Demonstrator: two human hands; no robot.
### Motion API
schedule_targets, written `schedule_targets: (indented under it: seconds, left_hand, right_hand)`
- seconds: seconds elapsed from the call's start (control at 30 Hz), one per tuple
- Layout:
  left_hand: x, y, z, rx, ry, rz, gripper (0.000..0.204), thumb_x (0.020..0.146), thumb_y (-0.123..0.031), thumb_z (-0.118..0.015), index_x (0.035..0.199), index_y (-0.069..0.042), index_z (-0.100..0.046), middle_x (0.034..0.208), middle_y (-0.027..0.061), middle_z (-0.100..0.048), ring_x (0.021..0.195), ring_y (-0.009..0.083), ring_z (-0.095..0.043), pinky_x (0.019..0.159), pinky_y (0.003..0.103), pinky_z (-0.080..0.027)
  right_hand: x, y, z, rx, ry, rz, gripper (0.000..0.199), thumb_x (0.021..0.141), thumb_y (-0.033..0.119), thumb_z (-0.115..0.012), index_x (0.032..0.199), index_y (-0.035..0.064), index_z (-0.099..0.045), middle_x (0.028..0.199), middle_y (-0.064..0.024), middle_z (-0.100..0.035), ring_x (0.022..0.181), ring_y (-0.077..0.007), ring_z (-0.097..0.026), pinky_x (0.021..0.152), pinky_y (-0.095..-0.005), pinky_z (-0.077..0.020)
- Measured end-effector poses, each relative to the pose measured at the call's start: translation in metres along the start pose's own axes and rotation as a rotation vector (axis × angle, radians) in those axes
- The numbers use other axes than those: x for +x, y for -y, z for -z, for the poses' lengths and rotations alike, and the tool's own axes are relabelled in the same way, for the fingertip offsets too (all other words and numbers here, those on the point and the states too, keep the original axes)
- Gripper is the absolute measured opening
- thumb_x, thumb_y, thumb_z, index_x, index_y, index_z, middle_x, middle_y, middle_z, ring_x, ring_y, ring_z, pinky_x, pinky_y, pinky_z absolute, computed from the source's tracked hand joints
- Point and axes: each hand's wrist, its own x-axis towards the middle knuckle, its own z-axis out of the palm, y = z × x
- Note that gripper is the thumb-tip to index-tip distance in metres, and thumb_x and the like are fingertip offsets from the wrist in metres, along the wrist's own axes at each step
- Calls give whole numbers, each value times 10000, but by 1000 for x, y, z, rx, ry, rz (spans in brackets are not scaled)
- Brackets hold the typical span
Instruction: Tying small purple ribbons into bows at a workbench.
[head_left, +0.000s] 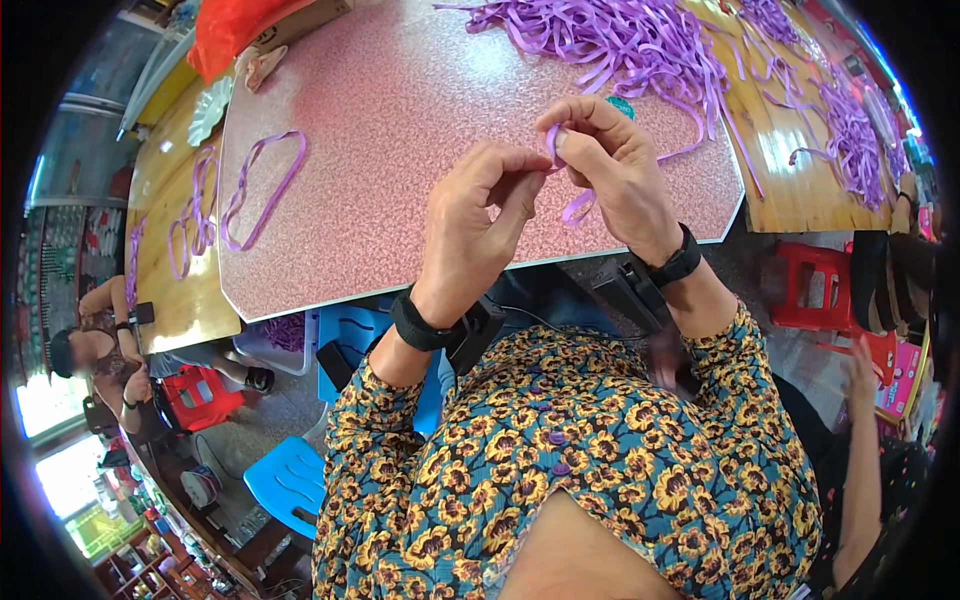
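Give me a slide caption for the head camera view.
Both hands pinch a purple ribbon strip above a pink speckled table.

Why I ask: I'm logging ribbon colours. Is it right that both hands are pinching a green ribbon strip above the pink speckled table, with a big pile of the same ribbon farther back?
Not quite: the ribbon strip is purple, not green, as the head view shows. The left hand and right hand do pinch it above the pink speckled table, and the ribbon pile farther back is purple too.
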Motion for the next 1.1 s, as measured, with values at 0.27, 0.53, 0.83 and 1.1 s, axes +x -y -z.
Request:
schedule_targets:
  seconds: [0.27, 0.53, 0.83, 1.1]
  left_hand:
    - [0, -1, 1, -192, -83, 114, 101, 892, 32, -611, 990, 14, -628, 834, 35, -620, 705, 91, -615, 618, 229, -502]
    - [3, 5, 7, -450, -146, 165, 138, 910, -6, -619, 1044, 25, -601, 898, 76, -662, 737, 101, -633, 641, 218, -520]
    - [0, 2, -5, -571, -205, 161, 460, 901, 36, -602, 1309, 2, -391, 941, 93, -633, 784, 140, -641, 691, 249, -553]
    - [-6, 10, -2, -450, -258, 79, 384, 907, 59, -573, 1258, -5, -431, 954, 78, -601, 778, 111, -612, 710, 232, -531]
  right_hand:
    - [-3, -2, -5, -180, -11, 128, 136, 867, 47, -694, 989, 4, -652, 800, 29, -621, 717, -13, -558, 608, -163, -447]
    - [-6, -2, -1, -283, 17, 60, 125, 866, 41, -695, 981, 4, -665, 863, 3, -651, 748, -26, -569, 636, -176, -461]
    - [0, 0, -13, -722, -57, 435, 114, 815, -19, -700, 923, 13, -681, 837, -53, -641, 664, -86, -577, 569, -199, -438]
    - [0, 1, -17, -500, 38, 226, 83, 864, 31, -672, 933, -5, -645, 814, -19, -617, 676, -63, -567, 571, -197, -442]
